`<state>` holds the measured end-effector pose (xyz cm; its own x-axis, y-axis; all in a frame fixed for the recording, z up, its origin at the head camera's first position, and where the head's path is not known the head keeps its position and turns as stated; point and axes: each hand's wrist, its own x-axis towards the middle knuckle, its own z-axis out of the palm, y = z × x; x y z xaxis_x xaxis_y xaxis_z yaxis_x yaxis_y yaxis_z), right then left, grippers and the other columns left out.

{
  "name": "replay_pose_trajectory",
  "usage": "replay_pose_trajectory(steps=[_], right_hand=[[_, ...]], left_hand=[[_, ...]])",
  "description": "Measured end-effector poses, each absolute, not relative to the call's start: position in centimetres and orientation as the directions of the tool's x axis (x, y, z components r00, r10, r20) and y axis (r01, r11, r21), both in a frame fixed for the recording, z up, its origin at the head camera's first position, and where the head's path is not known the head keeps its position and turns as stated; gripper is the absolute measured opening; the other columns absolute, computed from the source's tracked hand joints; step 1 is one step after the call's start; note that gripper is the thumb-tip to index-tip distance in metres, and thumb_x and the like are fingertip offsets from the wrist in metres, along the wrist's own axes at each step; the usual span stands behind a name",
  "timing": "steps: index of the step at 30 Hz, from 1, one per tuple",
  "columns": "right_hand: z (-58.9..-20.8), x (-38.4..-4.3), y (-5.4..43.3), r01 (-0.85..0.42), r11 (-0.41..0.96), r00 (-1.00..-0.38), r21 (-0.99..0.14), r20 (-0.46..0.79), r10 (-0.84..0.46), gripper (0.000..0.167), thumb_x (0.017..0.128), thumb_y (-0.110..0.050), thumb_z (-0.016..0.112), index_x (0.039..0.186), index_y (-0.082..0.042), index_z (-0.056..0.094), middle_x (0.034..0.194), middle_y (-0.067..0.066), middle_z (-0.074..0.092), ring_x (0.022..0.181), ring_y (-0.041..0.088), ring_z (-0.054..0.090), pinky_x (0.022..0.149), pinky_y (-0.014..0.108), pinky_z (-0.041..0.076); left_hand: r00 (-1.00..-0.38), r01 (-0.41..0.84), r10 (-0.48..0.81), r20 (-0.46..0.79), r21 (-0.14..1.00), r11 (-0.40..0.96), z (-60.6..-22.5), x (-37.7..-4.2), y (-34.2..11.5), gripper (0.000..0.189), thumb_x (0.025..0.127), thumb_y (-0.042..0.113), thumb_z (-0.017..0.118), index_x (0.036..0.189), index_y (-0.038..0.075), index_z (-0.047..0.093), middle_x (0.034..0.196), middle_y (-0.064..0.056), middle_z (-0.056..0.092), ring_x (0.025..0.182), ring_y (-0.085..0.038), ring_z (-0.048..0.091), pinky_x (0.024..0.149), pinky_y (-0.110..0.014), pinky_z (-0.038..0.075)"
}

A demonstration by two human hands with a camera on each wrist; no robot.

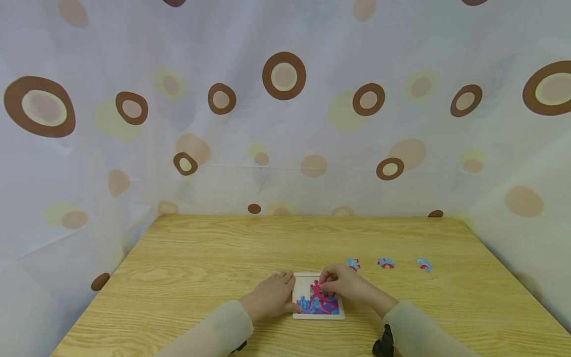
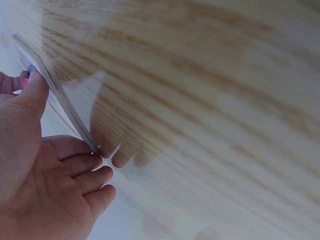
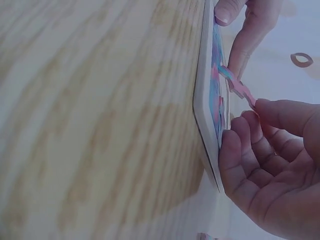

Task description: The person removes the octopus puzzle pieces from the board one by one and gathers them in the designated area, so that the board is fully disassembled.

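Observation:
A small jigsaw puzzle tray (image 1: 321, 317) with a pale rim lies on the table. Blue, purple and pink pieces fill its lower part, and bare backing shows at upper left. My right hand (image 1: 345, 283) pinches a pink and blue puzzle piece (image 3: 238, 88) between thumb and index finger. That piece is tilted over the tray, its lower end close to the fitted pieces; the other right fingers are at the tray's side. Along the left edge lies my left hand (image 1: 272, 296), fingers extended, with its thumb (image 2: 36, 95) over the lower left corner.
Three loose puzzle pieces lie in a row to the right, behind the tray: a near one (image 1: 353, 264), a middle one (image 1: 386, 263) and a far right one (image 1: 424, 265). The wood-grain table (image 1: 214, 248) ends at a patterned sheet (image 1: 285, 148) behind and at both sides.

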<state>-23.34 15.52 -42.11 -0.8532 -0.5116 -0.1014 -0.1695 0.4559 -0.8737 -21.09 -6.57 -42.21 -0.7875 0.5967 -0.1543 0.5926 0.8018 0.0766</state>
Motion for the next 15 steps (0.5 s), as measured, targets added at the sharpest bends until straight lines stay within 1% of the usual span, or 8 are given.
replay_pose_trajectory(steps=[8, 12, 15], right_hand=[[-42.6, -23.6, 15.7, -0.177, 0.447, -0.866, -0.877, -0.078, -0.495, 0.006, 0.087, -0.006, 0.063, 0.085, -0.001, 0.061, 0.071, 0.004, 0.057, 0.061, 0.015, 0.052, 0.05, 0.027, 0.049], [-42.2, -23.4, 16.1, -0.162, 0.422, -0.874, -0.892, -0.068, -0.48, 0.007, 0.088, -0.007, 0.062, 0.087, 0.0, 0.06, 0.073, 0.005, 0.058, 0.065, 0.018, 0.055, 0.053, 0.029, 0.051], [-41.8, -23.2, 16.8, -0.146, 0.404, -0.882, -0.903, -0.067, -0.467, 0.01, 0.089, -0.009, 0.061, 0.09, 0.001, 0.06, 0.076, 0.006, 0.058, 0.068, 0.021, 0.057, 0.059, 0.032, 0.052]], left_hand=[[-0.788, 0.592, 0.595, -0.157, 0.073, 0.803, -42.3, -21.1, -6.6, 0.077, 0.086, 0.056, 0.05, 0.139, 0.002, 0.038, 0.142, -0.012, 0.037, 0.131, -0.023, 0.032, 0.106, -0.034, 0.027], [-0.787, 0.595, 0.596, -0.156, 0.064, 0.802, -42.3, -21.1, -6.6, 0.077, 0.086, 0.057, 0.049, 0.139, 0.002, 0.039, 0.142, -0.012, 0.037, 0.131, -0.023, 0.032, 0.106, -0.034, 0.028], [-0.786, 0.596, 0.597, -0.158, 0.057, 0.801, -42.4, -21.2, -6.5, 0.077, 0.086, 0.057, 0.049, 0.139, 0.002, 0.039, 0.142, -0.011, 0.037, 0.131, -0.023, 0.032, 0.106, -0.034, 0.028]])
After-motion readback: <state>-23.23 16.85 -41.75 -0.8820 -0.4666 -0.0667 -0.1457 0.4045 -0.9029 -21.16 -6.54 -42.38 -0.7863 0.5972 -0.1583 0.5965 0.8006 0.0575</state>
